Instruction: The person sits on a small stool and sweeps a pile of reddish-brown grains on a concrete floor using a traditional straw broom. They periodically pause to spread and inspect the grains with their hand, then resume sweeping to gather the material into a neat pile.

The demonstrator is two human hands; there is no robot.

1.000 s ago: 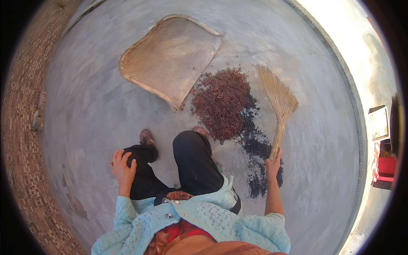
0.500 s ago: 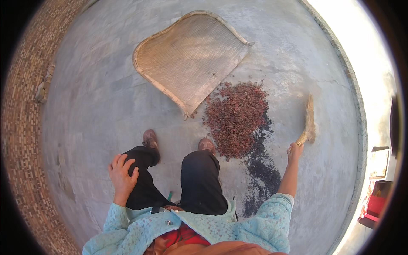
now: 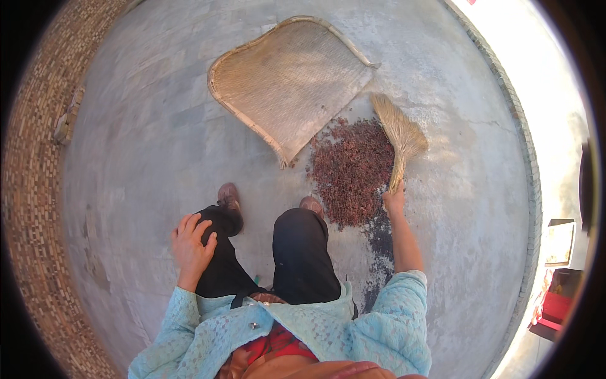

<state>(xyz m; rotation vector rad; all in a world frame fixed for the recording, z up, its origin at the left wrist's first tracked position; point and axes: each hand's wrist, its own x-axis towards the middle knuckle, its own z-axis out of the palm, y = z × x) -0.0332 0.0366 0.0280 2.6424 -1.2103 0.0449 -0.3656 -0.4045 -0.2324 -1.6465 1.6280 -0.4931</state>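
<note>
My right hand [image 3: 394, 199] is closed round the narrow handle end of a straw hand broom [image 3: 404, 134]. The broom's fanned bristles lie over the right edge of a heap of reddish-brown dried bits [image 3: 350, 174], perhaps husks or seed heads. Dark, seed-like grains [image 3: 380, 243] trail from the heap's lower right toward me, partly hidden behind my right forearm. My left hand [image 3: 194, 243] rests on my left knee, fingers spread, holding nothing. A woven winnowing basket [image 3: 290, 79] with a pale bent rim lies beyond the heap, its open edge facing the heap.
Grey concrete floor [image 3: 139, 158] spreads all around. My two brown shoes [image 3: 230, 196] stand on it left of the heap. A brick wall [image 3: 31, 208] runs along the left, a low raised edge [image 3: 527, 136] along the right. Red things [image 3: 558, 306] stand at the far right.
My right hand has swung the broom leftward, from bare floor to the heap's right edge, and its bristles now show fanned out. The left hand stays on the knee.
</note>
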